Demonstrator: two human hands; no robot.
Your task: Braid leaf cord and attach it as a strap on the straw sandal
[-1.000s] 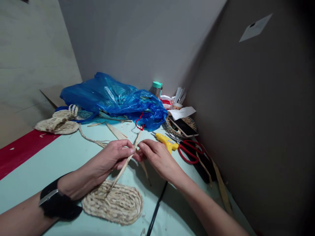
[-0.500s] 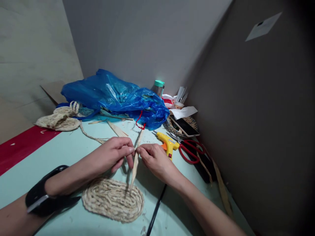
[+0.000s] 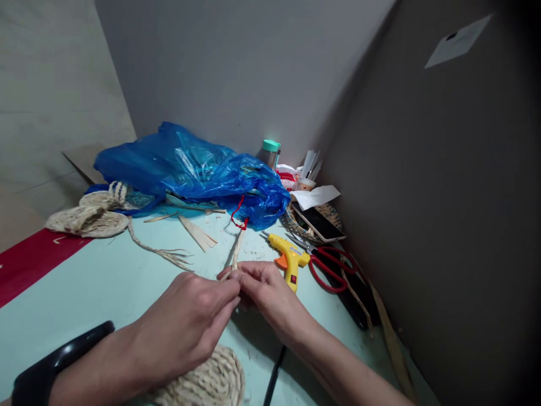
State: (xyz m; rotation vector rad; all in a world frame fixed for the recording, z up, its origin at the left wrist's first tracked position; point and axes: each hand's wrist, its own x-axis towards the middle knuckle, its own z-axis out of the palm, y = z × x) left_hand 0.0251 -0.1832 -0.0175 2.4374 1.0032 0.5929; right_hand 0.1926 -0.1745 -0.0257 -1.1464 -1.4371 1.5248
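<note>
A pale braided husk cord (image 3: 237,248) runs toward me from a red string (image 3: 242,222) at the blue bag. My left hand (image 3: 198,310) is closed, its thumb and fingertips pinching strands at the cord's near end. Right beside it, my right hand (image 3: 266,293) pinches the same cord from the other side; the fingertips of both hands meet there and hide the loose strands. Below my left hand lies an oval coiled braid mat (image 3: 215,378), partly covered by that hand and forearm.
Behind stands a crumpled blue plastic bag (image 3: 186,163). To the right lie a yellow glue gun (image 3: 291,256), red-handled scissors (image 3: 329,270), and a phone (image 3: 323,223) on a woven basket (image 3: 296,225). At left are coiled woven pieces (image 3: 88,220) and loose husk strips (image 3: 196,232).
Both hands have come nearer to me along the cord. My left hand has turned over, its spread fingers now closed, and covers more of the mat. The view has shifted slightly.
</note>
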